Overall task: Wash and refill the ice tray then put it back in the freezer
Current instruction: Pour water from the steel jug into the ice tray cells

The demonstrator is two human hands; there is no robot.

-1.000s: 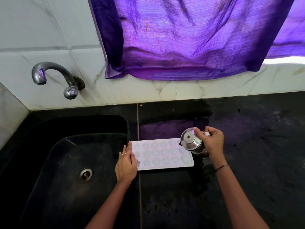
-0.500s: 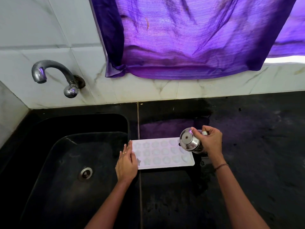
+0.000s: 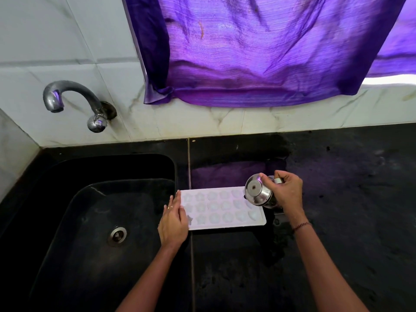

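Head view gives us, largest first, a purple curtain (image 3: 258, 52) hanging over a pale tiled wall (image 3: 56, 30), and below it a black stone counter (image 3: 349, 199) with a black sink (image 3: 67, 199) set into its left part. On the counter just right of the sink lies the white ice tray (image 3: 225, 208), flat, its long side running left to right, its moulded cavities facing up in three rows. Our two hands sit apart, one at each end of it. Our left hand (image 3: 173, 221) lies with straight fingers on the tray's left end, over the sink's edge. Our right hand (image 3: 288, 192) has its fingers curled round a steel tumbler (image 3: 256, 192), held tipped above the tray's right end with its round base turned towards us; its mouth is hidden, so we cannot tell whether anything pours. A curved metal tap (image 3: 74, 95) juts from the wall above the sink, well apart from the tray. Smaller still are the drain (image 3: 117, 235) in the sink floor, a thread bracelet (image 3: 301, 225) on the right wrist, and a ring (image 3: 170, 207) on a left finger.
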